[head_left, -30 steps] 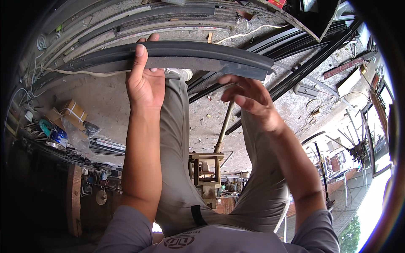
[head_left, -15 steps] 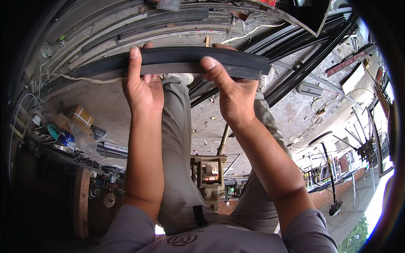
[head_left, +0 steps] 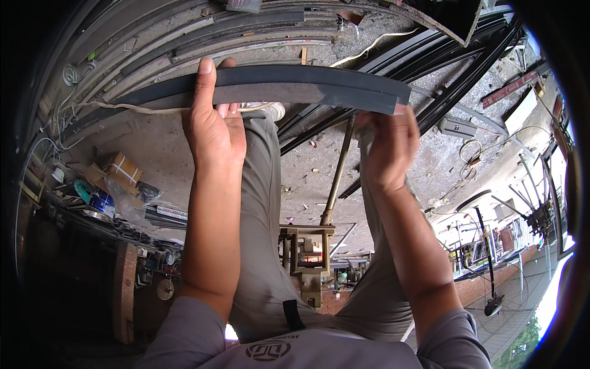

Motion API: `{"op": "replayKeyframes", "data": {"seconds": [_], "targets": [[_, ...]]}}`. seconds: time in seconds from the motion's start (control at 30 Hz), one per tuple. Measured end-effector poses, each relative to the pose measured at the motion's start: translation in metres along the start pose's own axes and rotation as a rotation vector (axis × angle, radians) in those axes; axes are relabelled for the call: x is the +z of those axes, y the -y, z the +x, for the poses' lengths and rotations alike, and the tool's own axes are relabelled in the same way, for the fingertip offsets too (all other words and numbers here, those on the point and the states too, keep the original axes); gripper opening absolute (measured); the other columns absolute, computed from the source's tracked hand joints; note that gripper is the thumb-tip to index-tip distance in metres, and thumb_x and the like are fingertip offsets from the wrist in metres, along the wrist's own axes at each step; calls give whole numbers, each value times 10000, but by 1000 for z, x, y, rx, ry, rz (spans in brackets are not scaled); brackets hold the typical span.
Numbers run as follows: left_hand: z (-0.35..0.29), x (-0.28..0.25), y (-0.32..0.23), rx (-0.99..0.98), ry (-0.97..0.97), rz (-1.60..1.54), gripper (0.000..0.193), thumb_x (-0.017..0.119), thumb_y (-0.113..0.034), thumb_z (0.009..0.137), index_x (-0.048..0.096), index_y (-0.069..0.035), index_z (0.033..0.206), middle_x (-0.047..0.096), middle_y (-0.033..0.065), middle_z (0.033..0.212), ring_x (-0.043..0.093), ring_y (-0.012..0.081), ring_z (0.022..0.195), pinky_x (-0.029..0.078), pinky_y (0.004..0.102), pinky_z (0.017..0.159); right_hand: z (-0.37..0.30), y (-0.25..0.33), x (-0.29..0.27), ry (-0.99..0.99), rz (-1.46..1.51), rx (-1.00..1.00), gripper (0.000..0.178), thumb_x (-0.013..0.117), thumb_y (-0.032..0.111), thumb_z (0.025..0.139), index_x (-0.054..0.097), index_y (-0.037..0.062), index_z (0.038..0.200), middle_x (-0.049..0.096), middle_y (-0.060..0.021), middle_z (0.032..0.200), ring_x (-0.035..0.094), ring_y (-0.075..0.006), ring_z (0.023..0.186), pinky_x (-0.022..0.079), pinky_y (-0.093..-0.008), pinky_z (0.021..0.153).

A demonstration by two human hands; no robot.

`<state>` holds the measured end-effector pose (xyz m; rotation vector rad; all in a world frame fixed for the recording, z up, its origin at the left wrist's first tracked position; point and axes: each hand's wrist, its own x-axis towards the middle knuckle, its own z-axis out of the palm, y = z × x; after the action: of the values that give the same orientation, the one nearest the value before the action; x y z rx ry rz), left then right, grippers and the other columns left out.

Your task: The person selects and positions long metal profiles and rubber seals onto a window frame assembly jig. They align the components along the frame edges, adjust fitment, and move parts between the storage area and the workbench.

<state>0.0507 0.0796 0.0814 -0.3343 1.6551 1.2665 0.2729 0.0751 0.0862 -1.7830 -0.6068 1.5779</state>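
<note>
A long dark grey profile strip (head_left: pixel 307 89) lies across my view, its near face dull and its right end cut square. My left hand (head_left: pixel 215 129) grips it left of the middle, thumb over the near face and fingers round behind. Beyond that grip, the strip runs on toward the far left. My right hand (head_left: pixel 392 144) is at the strip's right end, just under its lower corner. Its fingers are curled and smeared by motion, so whether they pinch the end is unclear.
Long metal profiles (head_left: pixel 246 27) lie along the far left floor, and black strips (head_left: pixel 455 67) at the far right. A pale cord (head_left: pixel 141 110) passes behind the strip. Between my legs stands a metal machine frame (head_left: pixel 307 237). A cardboard box (head_left: pixel 125 167) sits at left.
My right hand has let go of its thumb-over grip and slid right and nearer, to the strip's end. The left hand still holds on, shifted slightly right.
</note>
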Motion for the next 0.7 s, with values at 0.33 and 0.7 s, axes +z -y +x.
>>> {"op": "replayKeyframes", "data": {"seconds": [0.33,0.7], "targets": [[-7,0,7,11,-5,26,582,791,-335,911,541,-42,1347,681,152,1220,564,207,1217,423,343,1094,-16,13,39,137,-53,181,639,478,566,1052,670,18,785,582,-27,637,500,-114,535,393,-282,522],[-7,-3,9,22,26,34,521,776,-345,923,565,-65,1309,698,123,1192,572,197,1196,420,342,1088,-20,-5,14,111,202,-115,511,480,463,1072,610,-31,1051,654,-89,809,586,-133,704,461,-266,653]]}}
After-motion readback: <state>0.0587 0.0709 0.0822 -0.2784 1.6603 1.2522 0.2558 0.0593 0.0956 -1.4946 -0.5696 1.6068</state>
